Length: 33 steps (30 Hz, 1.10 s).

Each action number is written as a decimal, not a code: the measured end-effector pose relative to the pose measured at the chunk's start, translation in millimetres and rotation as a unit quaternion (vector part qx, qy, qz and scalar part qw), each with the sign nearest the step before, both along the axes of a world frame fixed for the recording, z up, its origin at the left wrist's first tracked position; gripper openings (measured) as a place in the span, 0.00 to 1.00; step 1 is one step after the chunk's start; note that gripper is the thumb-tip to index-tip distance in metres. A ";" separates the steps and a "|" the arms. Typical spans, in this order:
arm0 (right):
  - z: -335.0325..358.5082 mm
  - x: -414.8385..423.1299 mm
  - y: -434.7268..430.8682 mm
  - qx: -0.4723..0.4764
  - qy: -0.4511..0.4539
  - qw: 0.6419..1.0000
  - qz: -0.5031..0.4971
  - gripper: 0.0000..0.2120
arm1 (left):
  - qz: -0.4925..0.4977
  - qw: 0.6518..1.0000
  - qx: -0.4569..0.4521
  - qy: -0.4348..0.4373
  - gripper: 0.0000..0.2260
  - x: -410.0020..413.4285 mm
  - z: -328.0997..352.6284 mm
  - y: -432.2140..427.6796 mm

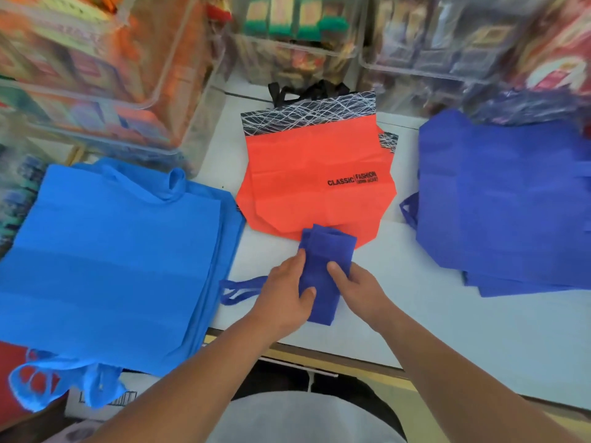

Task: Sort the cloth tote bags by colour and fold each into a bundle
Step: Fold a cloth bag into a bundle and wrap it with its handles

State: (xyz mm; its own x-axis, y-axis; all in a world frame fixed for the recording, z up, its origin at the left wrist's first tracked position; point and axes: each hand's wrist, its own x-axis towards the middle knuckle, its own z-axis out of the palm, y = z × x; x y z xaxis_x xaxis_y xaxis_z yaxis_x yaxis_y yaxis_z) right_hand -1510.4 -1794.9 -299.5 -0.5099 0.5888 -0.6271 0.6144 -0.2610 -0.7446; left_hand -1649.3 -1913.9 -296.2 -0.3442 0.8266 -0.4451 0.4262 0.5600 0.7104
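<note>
A dark blue tote bag (323, 266), folded into a narrow strip, lies on the white table (447, 314) in front of me. My left hand (284, 295) grips its left edge, thumb on top. My right hand (355, 286) holds the right edge with the thumb pressed on the cloth. The bag's handles (240, 289) trail out to the left. A stack of light blue totes (115, 260) lies at the left. Orange totes (313, 177) with a black patterned top band lie in the middle. At the right sits a pile of dark blue totes (505, 203).
Clear plastic bins (153, 91) full of colourful goods stand along the back and left of the table. The table's front edge (319, 350) runs just below my hands. A red surface (9, 372) shows at the lower left under the light blue handles.
</note>
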 end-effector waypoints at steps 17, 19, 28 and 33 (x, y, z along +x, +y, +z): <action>-25.4 -57.0 20.2 0.200 -0.066 0.977 0.032 0.30 | -0.232 0.968 0.013 0.094 0.23 -11.9 -49.0 -35.8; -25.1 -59.4 19.7 0.168 -0.047 0.985 -0.006 0.24 | -0.185 0.982 0.018 0.041 0.21 -9.3 -50.4 -38.8; -8.9 0.7 15.9 0.133 -0.004 0.986 -0.096 0.12 | -0.055 0.992 -0.002 -0.116 0.19 39.6 -31.1 -33.1; -8.7 58.7 50.8 0.152 -0.046 0.983 -0.094 0.09 | -0.225 0.974 -0.028 -0.019 0.20 86.5 -28.8 -15.4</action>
State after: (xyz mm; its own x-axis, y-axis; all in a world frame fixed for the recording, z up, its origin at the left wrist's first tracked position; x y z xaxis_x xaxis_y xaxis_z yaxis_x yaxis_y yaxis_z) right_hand -1451.7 -1744.1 -308.1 -0.3232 0.8353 -0.4448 0.6442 -0.1501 -0.7500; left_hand -1562.7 -1929.3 -325.0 0.0649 0.8640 -0.4992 0.6110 0.3611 0.7045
